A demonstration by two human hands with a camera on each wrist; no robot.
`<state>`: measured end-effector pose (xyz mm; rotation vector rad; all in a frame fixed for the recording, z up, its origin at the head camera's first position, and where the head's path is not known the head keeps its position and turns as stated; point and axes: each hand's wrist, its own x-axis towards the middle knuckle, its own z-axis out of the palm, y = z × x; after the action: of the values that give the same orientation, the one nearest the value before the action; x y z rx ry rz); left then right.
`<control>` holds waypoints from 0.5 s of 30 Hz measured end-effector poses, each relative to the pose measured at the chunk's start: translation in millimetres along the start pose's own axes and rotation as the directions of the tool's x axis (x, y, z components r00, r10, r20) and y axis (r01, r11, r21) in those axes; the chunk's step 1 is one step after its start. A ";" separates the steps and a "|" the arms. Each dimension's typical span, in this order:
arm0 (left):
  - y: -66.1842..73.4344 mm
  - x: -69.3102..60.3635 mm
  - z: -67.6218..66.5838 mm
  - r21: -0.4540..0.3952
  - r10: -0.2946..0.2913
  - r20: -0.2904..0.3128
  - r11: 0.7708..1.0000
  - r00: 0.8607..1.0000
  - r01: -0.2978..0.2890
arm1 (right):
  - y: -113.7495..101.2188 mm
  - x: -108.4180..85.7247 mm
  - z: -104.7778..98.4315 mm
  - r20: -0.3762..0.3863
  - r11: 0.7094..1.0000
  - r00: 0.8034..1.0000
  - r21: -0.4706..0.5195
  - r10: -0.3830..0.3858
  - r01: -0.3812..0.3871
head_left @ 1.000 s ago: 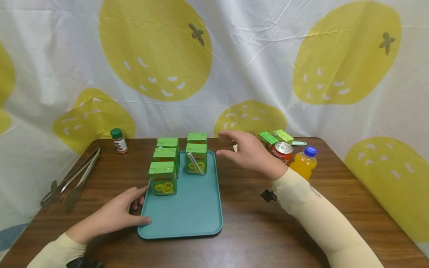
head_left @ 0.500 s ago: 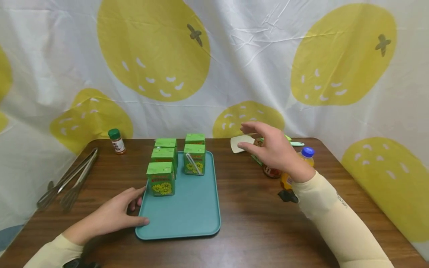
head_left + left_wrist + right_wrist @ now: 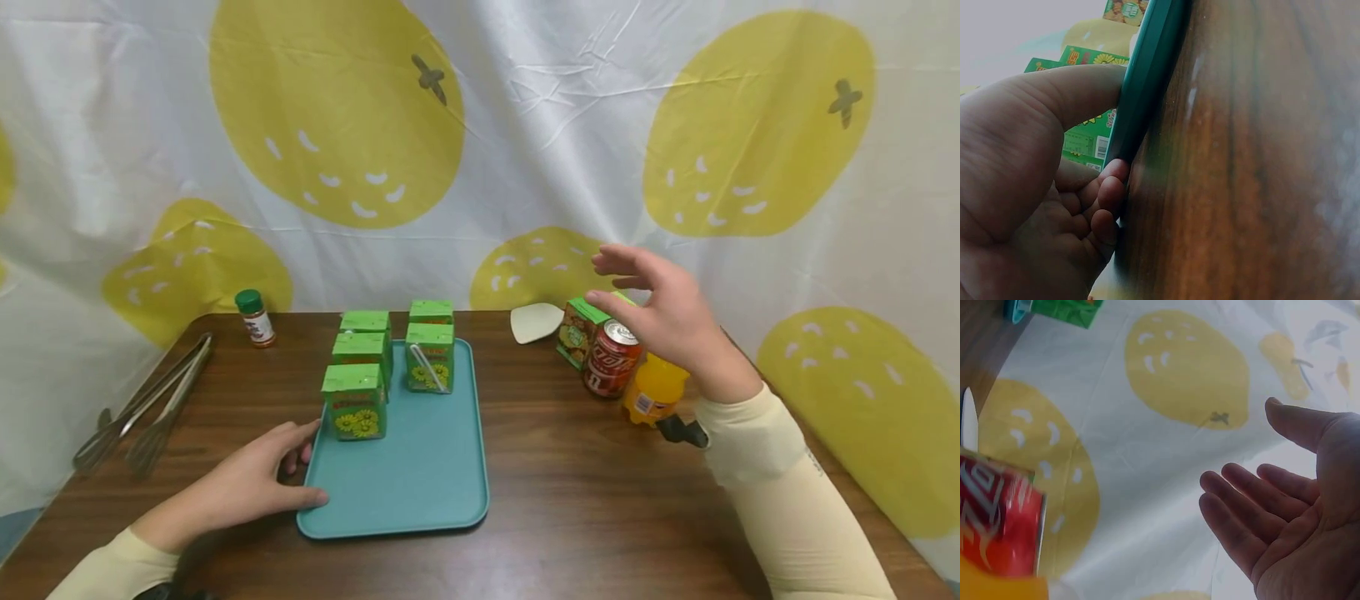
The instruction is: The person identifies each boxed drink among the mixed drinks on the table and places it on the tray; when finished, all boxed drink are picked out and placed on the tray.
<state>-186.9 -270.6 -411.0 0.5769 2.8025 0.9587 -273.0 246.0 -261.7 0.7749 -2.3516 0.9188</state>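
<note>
My left hand [image 3: 243, 479] is at the left rim of a teal tray [image 3: 420, 492]. Its thumb lies over the rim and its curled fingers touch the side, as the left wrist view shows. Several green drink cartons [image 3: 356, 402] stand upright in two rows on the tray's far half; one bears a straw [image 3: 430, 368]. Raised in the air, my right hand [image 3: 671, 321] holds nothing, its fingers relaxed and thumb apart. Near it stand a red soda can [image 3: 611, 360], an orange juice bottle [image 3: 654, 390] partly hidden by the hand, and more green cartons [image 3: 573, 333].
A white spatula [image 3: 536, 322] lies at the table's back edge, left of the can. At the left are a spice jar [image 3: 257, 319] with a green cap and metal tongs and a whisk-like utensil [image 3: 146, 412]. A lemon-print curtain [image 3: 510, 167] hangs behind the table.
My right hand has moved right and upward, from beside the tray to above the can and bottle, uncovering the spatula. The left hand stays at the tray's rim.
</note>
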 end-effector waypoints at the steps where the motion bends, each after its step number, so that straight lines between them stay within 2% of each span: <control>1: -0.2 -0.1 0.1 0.000 0.001 -0.001 1.000 1.000 -0.001 | 1.6 -0.1 -2.2 -0.006 1.000 1.000 0.007 0.003 -0.002; 8: 0.2 -0.6 0.2 0.000 0.011 -0.008 1.000 1.000 -0.011 | 21.0 -2.6 -16.2 -0.042 0.999 0.998 0.001 0.046 -0.046; 11: 0.6 -0.7 0.2 -0.004 0.009 -0.007 1.000 1.000 -0.009 | 28.4 -2.6 -23.3 -0.030 0.995 0.995 -0.005 0.095 -0.095; 15: 0.3 -0.3 0.6 -0.006 0.008 -0.006 1.000 1.000 -0.008 | 37.5 -1.0 -32.3 -0.001 0.982 0.982 -0.020 0.190 -0.190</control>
<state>-186.4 -270.1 -411.3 0.5854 2.8039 0.9720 -289.3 292.6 -257.9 0.5488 -2.4641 0.9702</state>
